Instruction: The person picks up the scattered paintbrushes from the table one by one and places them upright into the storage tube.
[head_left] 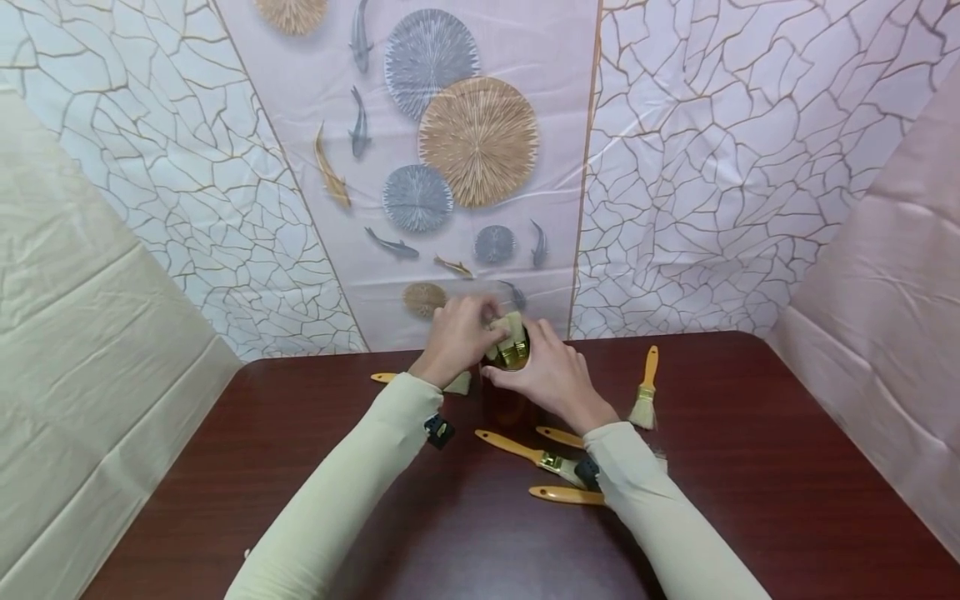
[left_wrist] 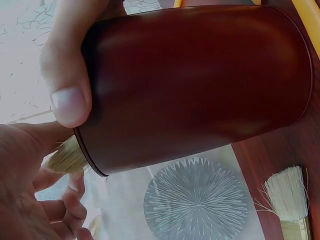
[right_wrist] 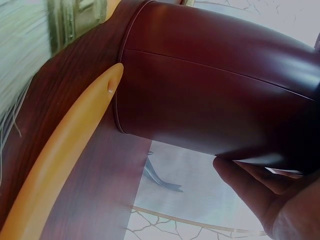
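Observation:
A dark red-brown cylindrical holder [left_wrist: 200,85] stands upright on the table, with paintbrushes [head_left: 514,333] inside, bristles up. My right hand [head_left: 555,375] grips it near the rim, thumb on the near side and fingers around the far right. Above the opening, my left hand [head_left: 460,335] has its fingers curled at the pale bristles of a paintbrush [left_wrist: 67,156], seemingly pinching them. The brushes' handles are hidden inside the holder. In the right wrist view the holder's side [right_wrist: 210,85] is plain, with one seam.
Loose yellow-handled paintbrushes lie about: one [head_left: 458,384] behind my left wrist, several [head_left: 510,443] in front of the holder and partly under my right forearm, another [head_left: 646,392] at the right. A patterned cloth [head_left: 480,250] hangs behind the table [head_left: 337,500].

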